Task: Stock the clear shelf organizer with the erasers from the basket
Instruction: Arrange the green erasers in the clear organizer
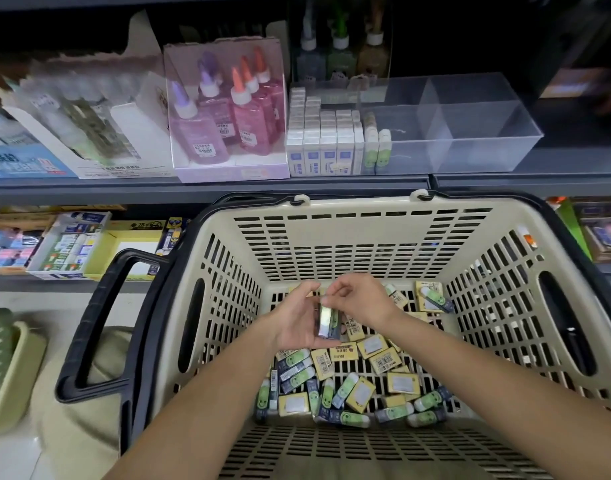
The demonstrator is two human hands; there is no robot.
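A beige slotted basket [331,244] with black handles holds several loose erasers [352,386], some green-faced in dark sleeves, some in yellow boxes. Both my hands are inside it. My left hand [297,317] cups a small stack of green erasers [326,322] upright in its palm. My right hand [361,299] pinches the top end of that stack with its fingertips. On the shelf above stands the clear shelf organizer [470,147]; its left part holds rows of white boxed erasers [323,140] and two green erasers [376,148], and its right compartments are bare.
Glue bottles in a pink display box [228,112] stand left of the organizer. A lower shelf at left carries more eraser boxes [72,244]. A black basket handle [100,323] sticks out to the left; a green bin [6,368] sits on the floor.
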